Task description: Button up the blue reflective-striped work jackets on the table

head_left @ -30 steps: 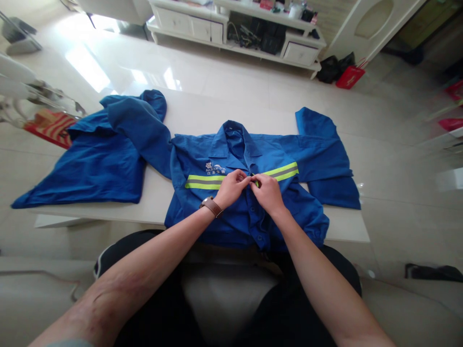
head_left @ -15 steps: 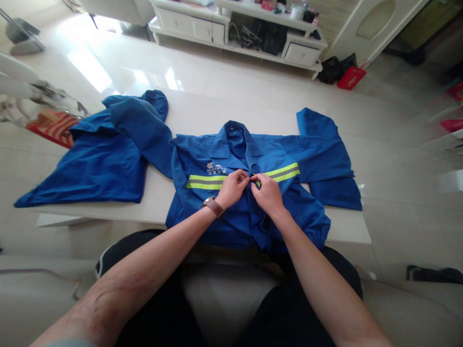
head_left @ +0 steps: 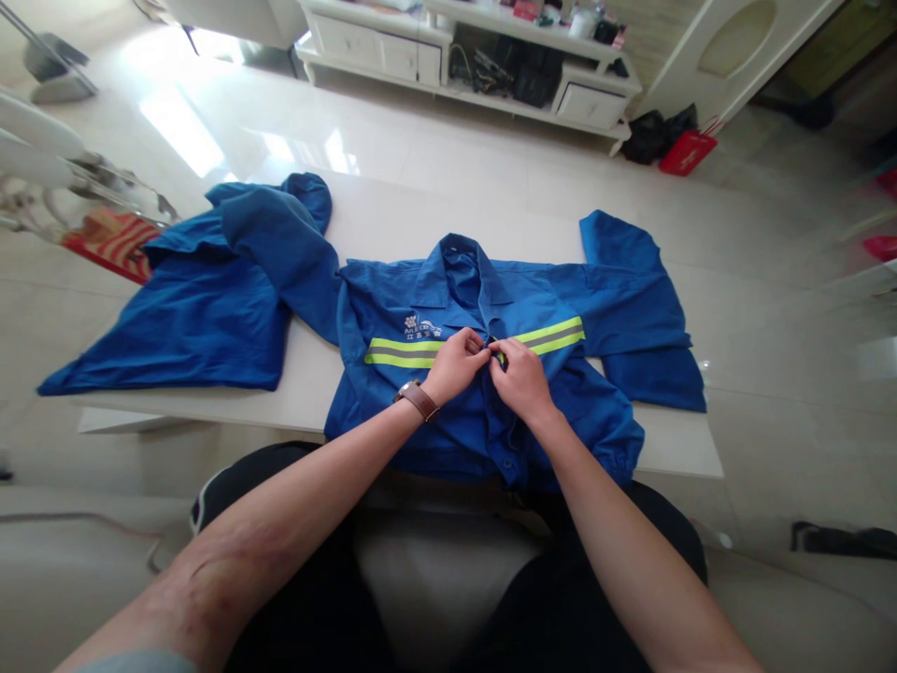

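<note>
A blue work jacket [head_left: 434, 421] with a yellow and grey reflective stripe across its chest lies face up, collar away from me. My left hand [head_left: 457, 366], with a brown-strapped watch on its wrist, pinches the front edge at stripe height. Opposite it, my right hand [head_left: 519, 376] grips the other front edge, fingers closed. The fingertips of both hands meet at the front opening, and whatever small part they hold there is hidden. Below the hands the front hangs partly apart, with a button [head_left: 507, 463] showing near the hem.
The jacket lies on a white table [head_left: 308, 397]. More blue clothing [head_left: 210, 322] is heaped on its left part. Beyond the tiled floor stand a white cabinet [head_left: 378, 56] and a red bag [head_left: 688, 152] beside a black one. My knees are under the near edge.
The whole view has shifted slightly, so everything appears a little further right. Both hands stay at the same spot on the jacket front, with only tiny finger movement.
</note>
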{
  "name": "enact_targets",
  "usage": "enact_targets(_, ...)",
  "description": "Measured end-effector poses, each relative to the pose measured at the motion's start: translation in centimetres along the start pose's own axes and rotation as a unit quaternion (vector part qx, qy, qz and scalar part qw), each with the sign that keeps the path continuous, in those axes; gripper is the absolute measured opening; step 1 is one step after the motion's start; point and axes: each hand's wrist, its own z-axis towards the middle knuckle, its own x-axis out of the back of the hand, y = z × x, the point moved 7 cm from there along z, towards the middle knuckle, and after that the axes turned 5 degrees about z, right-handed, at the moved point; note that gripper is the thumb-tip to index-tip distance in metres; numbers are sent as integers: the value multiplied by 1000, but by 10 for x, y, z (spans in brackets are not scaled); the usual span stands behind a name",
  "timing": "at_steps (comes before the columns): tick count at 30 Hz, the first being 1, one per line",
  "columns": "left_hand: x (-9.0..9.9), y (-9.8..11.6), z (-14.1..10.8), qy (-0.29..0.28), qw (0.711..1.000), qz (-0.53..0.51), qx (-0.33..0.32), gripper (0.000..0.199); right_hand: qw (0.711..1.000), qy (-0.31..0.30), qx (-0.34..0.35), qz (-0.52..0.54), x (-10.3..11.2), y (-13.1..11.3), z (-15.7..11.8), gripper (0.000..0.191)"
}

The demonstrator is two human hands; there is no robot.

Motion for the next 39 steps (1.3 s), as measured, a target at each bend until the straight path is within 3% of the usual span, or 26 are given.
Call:
enact_targets(35,0,1,2,-15,999,21,-40,15,1000,1,-9,6,-3,-2,1,22)
enact_targets(39,1,4,4,-7,999,12,-49,16,999,11,7,-49,5,-10,-1,29)
